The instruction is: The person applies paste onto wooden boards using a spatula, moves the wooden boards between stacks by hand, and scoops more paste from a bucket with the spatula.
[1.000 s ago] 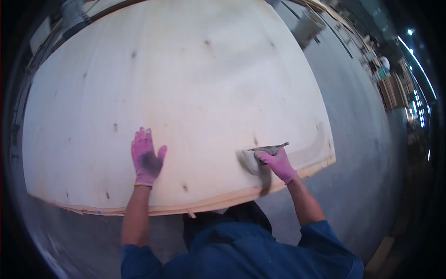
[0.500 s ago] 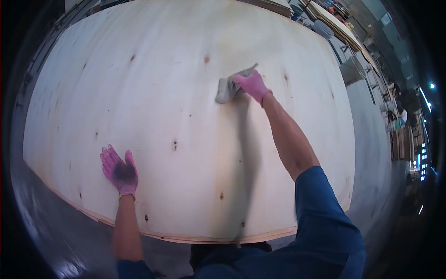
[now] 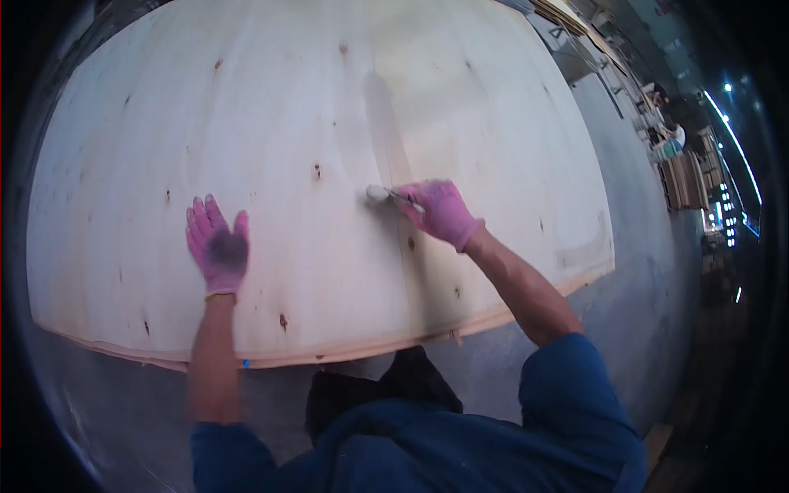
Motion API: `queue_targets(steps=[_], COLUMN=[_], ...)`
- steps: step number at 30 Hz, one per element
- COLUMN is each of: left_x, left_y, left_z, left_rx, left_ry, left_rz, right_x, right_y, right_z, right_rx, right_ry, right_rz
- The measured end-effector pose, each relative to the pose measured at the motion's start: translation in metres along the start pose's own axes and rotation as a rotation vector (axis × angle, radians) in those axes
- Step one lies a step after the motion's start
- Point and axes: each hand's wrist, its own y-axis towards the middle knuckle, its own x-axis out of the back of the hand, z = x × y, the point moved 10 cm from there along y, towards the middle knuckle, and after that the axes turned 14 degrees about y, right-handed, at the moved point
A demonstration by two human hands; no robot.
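Observation:
A large pale plywood sheet (image 3: 271,107) with dark knots spreads out before me. My left hand (image 3: 220,246), in a pink glove with a dark smudge on its back, lies flat on the sheet at the left, fingers extended. Near the middle, my right hand (image 3: 441,212), also in a pink glove, is closed around what looks like a putty knife (image 3: 408,201). Its handle is hidden in the fist. A whitish-grey lump (image 3: 378,193) shows at the tool's left end, close to the wood. Above it runs a damp-looking grey streak (image 3: 385,123).
The sheet's layered near edge (image 3: 304,359) lies just in front of my body, with grey floor (image 3: 485,357) below it. To the right are stacked boards (image 3: 684,182) and a person (image 3: 672,140) farther off.
My right hand has drawn the tool nearer to me and turned it, and a grey streak now shows beyond it. The view has shifted; my left hand remains flat on the sheet.

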Motion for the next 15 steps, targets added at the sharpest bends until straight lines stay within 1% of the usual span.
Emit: queue_targets(steps=[1,2,3,4,5,6,7,9,10,13,15], left_x=[-0.012,-0.028,-0.052,-0.083,-0.115,-0.108,-0.095,-0.082,-0.090,-0.096,-0.097], left_y=[-0.002,-0.001,-0.004,-0.009,-0.016,-0.024,-0.027,-0.035,-0.036,-0.035,-0.039], left_z=[0.026,0.056,0.111,0.175,0.235,0.259,0.261,0.261,0.265,0.266,0.267], left_rx=[-0.072,-0.144,-0.072,-0.075,0.005,0.078,0.124,0.200,0.207,0.195,0.191], left_ry=[0.009,0.021,0.111,-0.280,-0.124,0.204,0.200,0.203,0.177,0.180,0.183], left_rz=[-0.051,-0.109,-0.166,-0.206,-0.122,0.042,0.081,0.169,0.145,0.198,0.179], right_x=[-0.009,-0.016,-0.020,-0.020,-0.017,-0.010,-0.006,-0.002,-0.008,-0.036,-0.038], right_y=[-0.027,-0.054,-0.078,-0.090,-0.086,-0.074,-0.064,-0.038,-0.036,-0.088,-0.128], right_z=[0.006,0.011,0.013,0.019,0.009,-0.005,-0.021,-0.014,0.001,0.019,0.039], right_rx=[0.020,0.045,0.078,0.113,0.005,-0.100,-0.211,-0.170,-0.222,-0.024,-0.107], right_ry=[0.031,-0.004,-0.041,-0.076,-0.080,-0.082,-0.080,-0.056,-0.016,-0.013,0.257], right_rz=[-0.045,-0.078,-0.115,-0.150,-0.171,-0.186,-0.198,-0.231,-0.081,-0.117,-0.113])
